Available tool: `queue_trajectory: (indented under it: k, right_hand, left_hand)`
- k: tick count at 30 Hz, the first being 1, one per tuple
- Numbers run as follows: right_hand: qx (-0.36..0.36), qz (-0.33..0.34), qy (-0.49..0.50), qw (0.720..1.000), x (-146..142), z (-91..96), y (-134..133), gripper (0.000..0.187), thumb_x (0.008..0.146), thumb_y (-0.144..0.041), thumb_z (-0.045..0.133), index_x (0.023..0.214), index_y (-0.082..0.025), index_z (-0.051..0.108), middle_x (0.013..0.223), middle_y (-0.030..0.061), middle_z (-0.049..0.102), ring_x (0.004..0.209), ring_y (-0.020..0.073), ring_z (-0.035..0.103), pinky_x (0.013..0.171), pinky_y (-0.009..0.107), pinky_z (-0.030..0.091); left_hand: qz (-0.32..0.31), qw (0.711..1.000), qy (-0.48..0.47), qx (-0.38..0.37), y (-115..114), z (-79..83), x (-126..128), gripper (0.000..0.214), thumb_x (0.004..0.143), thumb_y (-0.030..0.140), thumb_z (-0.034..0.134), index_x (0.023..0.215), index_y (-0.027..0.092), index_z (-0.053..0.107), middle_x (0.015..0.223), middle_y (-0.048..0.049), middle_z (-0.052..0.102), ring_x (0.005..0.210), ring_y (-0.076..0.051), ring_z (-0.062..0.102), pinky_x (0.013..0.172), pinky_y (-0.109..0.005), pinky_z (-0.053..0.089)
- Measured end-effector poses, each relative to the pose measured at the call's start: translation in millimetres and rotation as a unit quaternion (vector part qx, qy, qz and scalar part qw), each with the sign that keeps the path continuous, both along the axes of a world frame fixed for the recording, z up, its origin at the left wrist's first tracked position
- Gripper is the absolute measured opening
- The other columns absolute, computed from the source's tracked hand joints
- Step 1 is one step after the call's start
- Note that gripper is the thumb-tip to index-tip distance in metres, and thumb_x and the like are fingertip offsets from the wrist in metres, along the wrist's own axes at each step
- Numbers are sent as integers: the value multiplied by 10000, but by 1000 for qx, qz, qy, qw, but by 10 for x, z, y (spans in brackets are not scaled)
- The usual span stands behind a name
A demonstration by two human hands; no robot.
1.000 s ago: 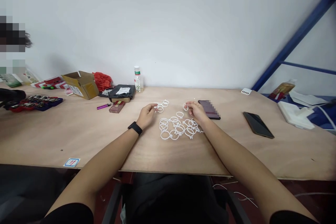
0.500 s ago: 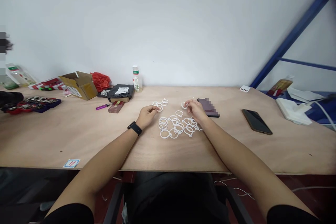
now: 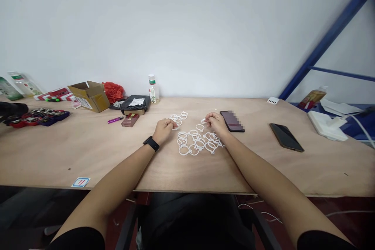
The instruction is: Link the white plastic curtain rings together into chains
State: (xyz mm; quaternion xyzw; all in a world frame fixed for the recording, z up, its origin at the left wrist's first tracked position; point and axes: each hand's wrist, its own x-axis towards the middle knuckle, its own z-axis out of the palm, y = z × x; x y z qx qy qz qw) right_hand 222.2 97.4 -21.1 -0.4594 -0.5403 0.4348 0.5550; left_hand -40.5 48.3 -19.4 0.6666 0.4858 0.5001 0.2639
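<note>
My left hand (image 3: pixel 164 131), with a black watch (image 3: pixel 151 143) on its wrist, is closed in a pinch on a thin white ring (image 3: pixel 176 128), most of it hidden by the fingers. My right hand (image 3: pixel 217 122) pinches another white ring (image 3: pixel 203 121), seen nearly edge-on; it looks like a curtain ring with a small eyelet. Between and in front of the hands lies a loose pile of such white curtain rings (image 3: pixel 200 143). One single ring (image 3: pixel 200 127) lies under my right fingertips. Beyond my left fingers sits a small group of rings (image 3: pixel 184 115).
Behind my right hand lies a dark phone (image 3: pixel 231 121); a second phone (image 3: pixel 286 136) is further right. At left stand a cigarette-like box (image 3: pixel 130 120), a purple lighter (image 3: pixel 115 120), a black parcel (image 3: pixel 135 104), an open carton (image 3: pixel 90 97) and a bottle (image 3: pixel 152 89).
My left hand has come slightly nearer, and a ring now shows at its fingertips. The ring in my right hand has dipped and turned flatter.
</note>
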Motion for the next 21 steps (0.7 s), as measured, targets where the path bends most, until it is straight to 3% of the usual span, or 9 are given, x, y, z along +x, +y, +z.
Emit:
queue_trajectory:
  k: [5,9,15,21]
  right_hand:
    - [-18,29,-46,998,-35,1,-43,261,645,-193,473,849,-175,635,670,15,673,505,109,554,506,210,440]
    - [-5,32,-99,995,-30,-3,-63,305,681,-203,481,946,-175,628,715,17,680,539,117,577,534,221,464]
    - [118,21,-296,948,-14,55,-144,191,746,-290,550,763,-173,701,706,28,682,616,149,574,594,256,429]
    - [156,17,-334,930,-161,130,-34,193,815,-336,572,772,-202,704,761,29,696,715,179,600,682,287,454]
  left_hand:
    - [-31,1000,5,-2,-44,-3,29,287,744,163,453,821,154,730,794,-40,707,812,-172,636,800,-288,491]
    - [-43,999,27,-11,-82,19,45,294,750,149,456,843,148,735,796,-37,708,801,-163,640,804,-278,495]
    - [-19,998,68,-1,-72,29,31,314,746,131,441,836,156,741,781,-29,710,804,-165,638,800,-276,493]
    - [-18,994,99,34,-52,15,27,315,741,107,411,724,168,719,762,-31,705,810,-174,630,833,-303,491]
